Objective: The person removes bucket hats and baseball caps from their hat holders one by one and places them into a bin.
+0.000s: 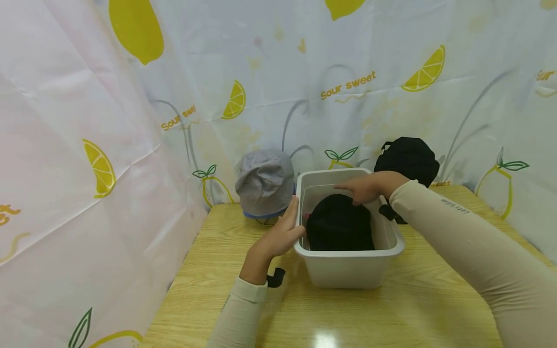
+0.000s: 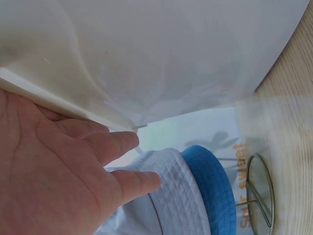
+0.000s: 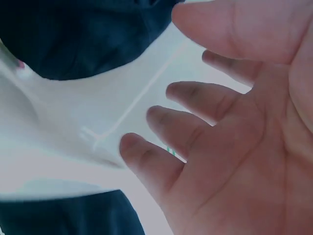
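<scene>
While left hand [image 1: 283, 234] rests flat on the bin's [image 1: 348, 270] left rim, right hand [image 1: 363, 187], fingers spread, hovers over black hat [image 1: 339, 224] inside; soft, light, probably best pinched at the crown.

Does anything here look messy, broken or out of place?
Nothing stands out. A black hat lies inside the white bin, a grey hat and another black hat sit behind it on stands, and nothing looks spilled or damaged.
</scene>
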The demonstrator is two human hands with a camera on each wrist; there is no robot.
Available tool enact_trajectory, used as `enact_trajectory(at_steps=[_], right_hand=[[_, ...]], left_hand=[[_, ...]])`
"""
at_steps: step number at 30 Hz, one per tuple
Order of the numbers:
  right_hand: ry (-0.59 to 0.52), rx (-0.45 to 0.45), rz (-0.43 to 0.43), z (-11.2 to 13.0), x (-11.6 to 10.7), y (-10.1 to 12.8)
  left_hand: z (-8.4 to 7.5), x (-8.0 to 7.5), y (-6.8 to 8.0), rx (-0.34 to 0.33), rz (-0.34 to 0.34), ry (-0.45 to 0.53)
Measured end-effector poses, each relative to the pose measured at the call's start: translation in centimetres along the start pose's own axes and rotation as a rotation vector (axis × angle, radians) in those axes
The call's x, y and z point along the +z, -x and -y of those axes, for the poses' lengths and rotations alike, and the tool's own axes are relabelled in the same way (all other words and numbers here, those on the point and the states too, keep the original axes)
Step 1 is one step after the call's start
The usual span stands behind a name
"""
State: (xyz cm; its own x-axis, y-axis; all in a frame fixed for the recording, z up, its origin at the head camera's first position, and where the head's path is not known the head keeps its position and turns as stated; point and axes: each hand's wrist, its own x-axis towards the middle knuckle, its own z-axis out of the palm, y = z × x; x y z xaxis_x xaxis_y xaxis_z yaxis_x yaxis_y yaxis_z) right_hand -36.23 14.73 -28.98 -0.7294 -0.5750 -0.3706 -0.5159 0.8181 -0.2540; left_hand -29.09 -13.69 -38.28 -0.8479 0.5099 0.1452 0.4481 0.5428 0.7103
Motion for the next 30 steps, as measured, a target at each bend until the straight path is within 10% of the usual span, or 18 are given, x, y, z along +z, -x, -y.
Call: enact_trajectory(at_steps=[30], right_hand=[[0.140,0.047,-0.513,-4.1,-1.9,2.9]], left_hand=[[-0.2,0.0,0.3,0.021,-0.004,-0.031]])
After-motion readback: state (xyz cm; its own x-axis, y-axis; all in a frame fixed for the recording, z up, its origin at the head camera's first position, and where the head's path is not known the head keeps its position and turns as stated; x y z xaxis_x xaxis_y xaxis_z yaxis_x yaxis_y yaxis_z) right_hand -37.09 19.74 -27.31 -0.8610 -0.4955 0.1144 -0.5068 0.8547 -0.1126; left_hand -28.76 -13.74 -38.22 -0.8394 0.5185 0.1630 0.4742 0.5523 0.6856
